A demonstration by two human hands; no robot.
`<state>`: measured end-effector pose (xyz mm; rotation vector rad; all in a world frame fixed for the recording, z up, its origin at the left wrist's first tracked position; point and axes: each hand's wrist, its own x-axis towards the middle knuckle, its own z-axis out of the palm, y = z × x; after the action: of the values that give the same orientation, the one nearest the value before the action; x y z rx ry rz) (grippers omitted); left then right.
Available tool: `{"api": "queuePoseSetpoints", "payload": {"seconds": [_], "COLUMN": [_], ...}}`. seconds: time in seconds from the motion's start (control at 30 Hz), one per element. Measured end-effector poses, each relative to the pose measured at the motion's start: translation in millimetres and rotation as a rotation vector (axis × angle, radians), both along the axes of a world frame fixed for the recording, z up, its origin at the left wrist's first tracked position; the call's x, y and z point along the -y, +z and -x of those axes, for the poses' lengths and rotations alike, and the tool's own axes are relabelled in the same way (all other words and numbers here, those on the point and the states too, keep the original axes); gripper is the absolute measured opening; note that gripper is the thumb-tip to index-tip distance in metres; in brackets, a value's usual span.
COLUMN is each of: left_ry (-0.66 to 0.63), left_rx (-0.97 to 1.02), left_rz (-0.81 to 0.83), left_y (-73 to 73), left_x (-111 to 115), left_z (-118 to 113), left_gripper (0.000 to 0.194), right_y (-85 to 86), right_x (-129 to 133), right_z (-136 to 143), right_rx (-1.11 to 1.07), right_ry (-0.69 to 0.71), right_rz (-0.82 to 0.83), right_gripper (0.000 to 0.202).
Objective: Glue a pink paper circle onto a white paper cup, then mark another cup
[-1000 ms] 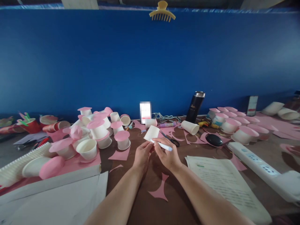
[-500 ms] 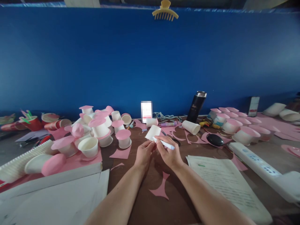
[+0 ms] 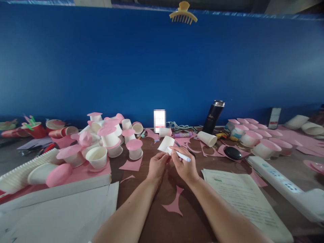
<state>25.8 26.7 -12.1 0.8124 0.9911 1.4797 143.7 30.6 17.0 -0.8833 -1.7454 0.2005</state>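
Compared with half a second ago, the pen (image 3: 182, 156) meets the white paper piece (image 3: 165, 144) slightly further up and to the right, while the piece keeps much the same tilt between the two hands and the whole view has shifted a little. The left hand (image 3: 157, 166) has its fingers pinched on the near edge of that piece; the right hand (image 3: 186, 165) has its fingers gripping the pen, whose tip is too small to make out. Whether the piece, held above the worktop (image 3: 174, 229), is a flat sheet or a cup seen side-on cannot be told. Just right of it, one pair of scissors (image 3: 177, 144) is partly hidden behind the right hand. Behind it stands one phone (image 3: 159, 118) with a blurred screen, its base partly covered by one small lying cup (image 3: 164, 132); a second phone (image 3: 274, 118) stands far to the right. One black flask (image 3: 214, 117) and one lying white cup (image 3: 207, 138) are to the right and behind. Pink-topped cups (image 3: 266, 148) farther right, and another cluster (image 3: 109, 136) to the left, overlap too much for a sure count. Right and nearer lie printed pages (image 3: 238, 199), their text unreadable, and one power strip (image 3: 275, 179); left and nearer, a pale board (image 3: 63, 216) is cut off by the view's edge.
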Motion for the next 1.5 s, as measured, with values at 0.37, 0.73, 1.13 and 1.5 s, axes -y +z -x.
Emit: {"api": "queuePoseSetpoints", "payload": {"seconds": [0.37, 0.73, 1.13, 1.5], "left_ry": [0.051, 0.075, 0.028, 0.008], "left_rx": [-0.031, -0.116, 0.063, 0.146], "left_rz": [0.011, -0.004, -0.008, -0.030], "left_y": [-0.8, 2.1, -0.7, 1.3], "left_x": [-0.2, 0.9, -2.2, -1.5], "left_z": [1.7, 3.1, 2.8, 2.9], "left_gripper": [0.021, 0.020, 0.020, 0.020], "right_y": [-2.5, -3.2, -4.6, -4.7], "right_x": [0.3, -0.4, 0.5, 1.8], "right_z": [-0.6, 0.6, 1.6, 3.2], "right_rx": [0.012, 0.012, 0.058, 0.030], "right_ry": [-0.060, -0.087, -0.098, -0.096], "right_rz": [-0.010, -0.010, 0.049, 0.010], "right_gripper": [0.018, 0.019, 0.019, 0.020]}}
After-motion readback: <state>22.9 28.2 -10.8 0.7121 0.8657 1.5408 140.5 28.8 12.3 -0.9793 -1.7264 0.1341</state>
